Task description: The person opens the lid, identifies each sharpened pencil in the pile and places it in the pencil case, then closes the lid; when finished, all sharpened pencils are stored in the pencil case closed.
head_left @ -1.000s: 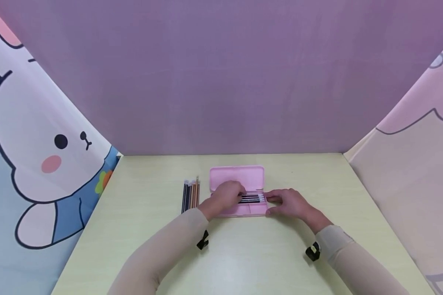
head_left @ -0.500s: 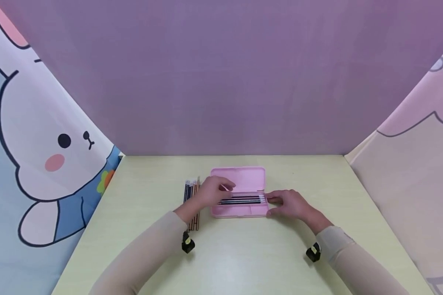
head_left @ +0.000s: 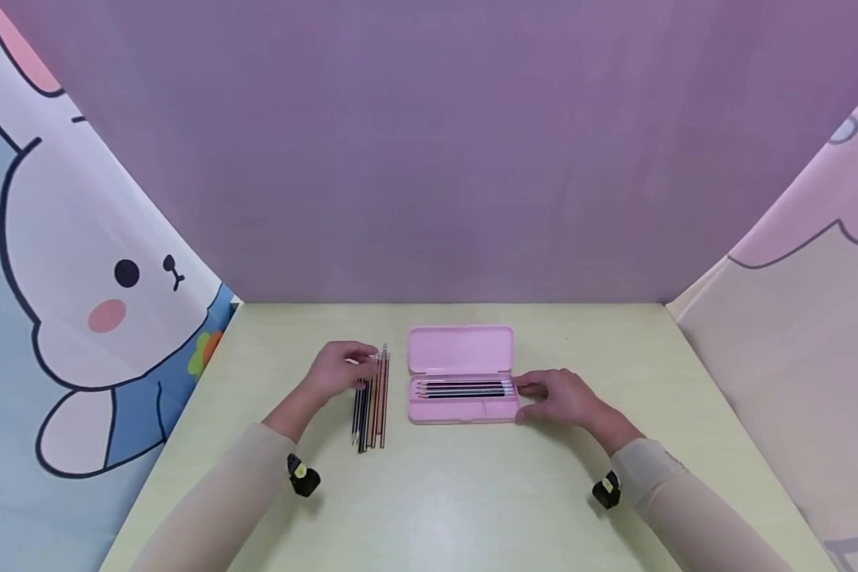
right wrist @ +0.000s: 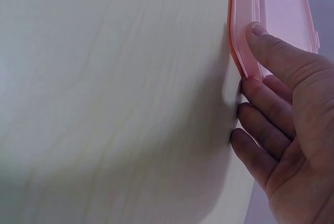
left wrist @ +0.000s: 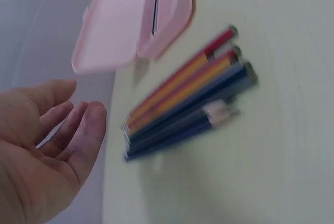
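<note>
An open pink pencil case [head_left: 446, 410] lies on the table with its lid [head_left: 461, 349] tipped back. Several dark pencils [head_left: 465, 389] lie lengthwise in its rear compartment. My right hand [head_left: 561, 396] holds the case's right end, thumb at the front corner and fingers against the side. To the left lies a row of loose pencils [head_left: 371, 413], dark blue ones beside orange and red ones. Over their far ends hovers my left hand [head_left: 338, 369], fingers loosely bent and apart. The left wrist view shows that hand [left wrist: 57, 140] holding nothing.
A pale wooden table [head_left: 457, 500] carries everything. Behind it rises a purple panel [head_left: 450, 159]. Printed cloth with a cartoon rabbit [head_left: 114, 318] flanks the left side, and a pink and cream one [head_left: 794, 342] the right.
My left hand has drawn back from inside the case and moved left to the loose pencils, uncovering the pencils in the compartment. My right hand stays at the case's end.
</note>
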